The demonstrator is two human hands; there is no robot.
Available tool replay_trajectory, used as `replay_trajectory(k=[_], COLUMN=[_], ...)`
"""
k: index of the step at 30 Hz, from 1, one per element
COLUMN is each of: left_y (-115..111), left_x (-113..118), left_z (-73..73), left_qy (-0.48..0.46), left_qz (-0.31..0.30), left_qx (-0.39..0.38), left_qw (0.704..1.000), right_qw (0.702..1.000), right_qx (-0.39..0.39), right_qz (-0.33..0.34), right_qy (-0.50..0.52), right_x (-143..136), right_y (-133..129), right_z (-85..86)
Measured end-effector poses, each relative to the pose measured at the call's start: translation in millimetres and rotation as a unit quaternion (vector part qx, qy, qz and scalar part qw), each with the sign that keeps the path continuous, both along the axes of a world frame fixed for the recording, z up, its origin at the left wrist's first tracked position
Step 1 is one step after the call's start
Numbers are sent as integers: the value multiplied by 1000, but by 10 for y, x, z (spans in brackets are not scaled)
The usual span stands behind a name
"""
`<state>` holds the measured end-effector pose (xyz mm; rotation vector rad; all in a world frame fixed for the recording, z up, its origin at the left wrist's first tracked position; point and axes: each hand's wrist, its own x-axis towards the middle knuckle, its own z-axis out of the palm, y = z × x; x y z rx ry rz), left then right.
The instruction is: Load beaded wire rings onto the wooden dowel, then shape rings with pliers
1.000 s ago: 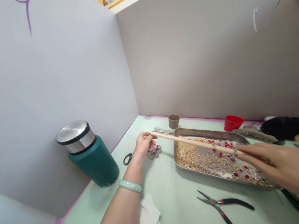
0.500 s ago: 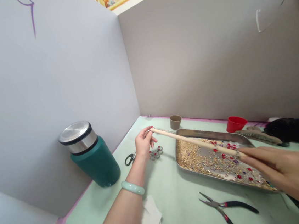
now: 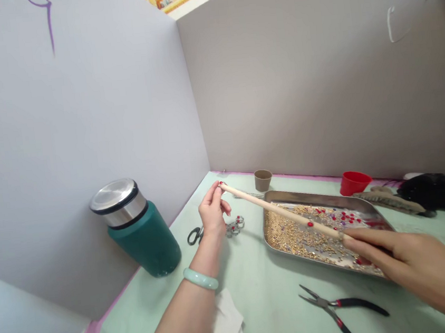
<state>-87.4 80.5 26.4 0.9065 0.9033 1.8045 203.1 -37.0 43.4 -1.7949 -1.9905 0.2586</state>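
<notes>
We look down at a pale green tabletop (image 3: 271, 294), where two bare hands hold a slim, pale wooden dowel (image 3: 266, 206) slantwise between them. The left hand (image 3: 213, 215), with a light green bangle (image 3: 200, 279) on its wrist, is closed in a pinch at the dowel's far end; a small red bead (image 3: 221, 183) shows there, but we cannot tell how it is attached. The right hand (image 3: 420, 267) grips the near end between thumb and fingers.

Under the dowel, we see a shallow metal tray (image 3: 313, 196) strewn with small gold beads (image 3: 287, 228), with larger red ones mostly toward the right. Behind the tray stand a brown cup (image 3: 262, 181) and, farther right, a red cup (image 3: 354, 183).

Just beside the left wrist lies a silvery wire piece dotted with red (image 3: 235, 226), and on that wrist's other side we make out the black handle of scissors (image 3: 194, 236). A teal jar with a steel lid (image 3: 144, 238) stands at left. Nearer to us are crumpled white tissue (image 3: 227, 325) and black-handled pliers (image 3: 322, 303), their jaws parted. Grey partitions (image 3: 284, 75) rise behind and to the left.
</notes>
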Motion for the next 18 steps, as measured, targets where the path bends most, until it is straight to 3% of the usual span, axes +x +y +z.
replay_trajectory(k=[7, 18], left_y=[27, -98], left_x=[-31, 212], left_z=[-34, -89], left_qy=[-45, 0], left_qz=[-90, -217], left_qx=[-18, -49], left_qw=[995, 975], right_qw=[997, 998], right_qx=[50, 41], right_qz=[-21, 10], right_qy=[-46, -56], right_x=[147, -46], right_y=[25, -15], right_z=[-82, 19])
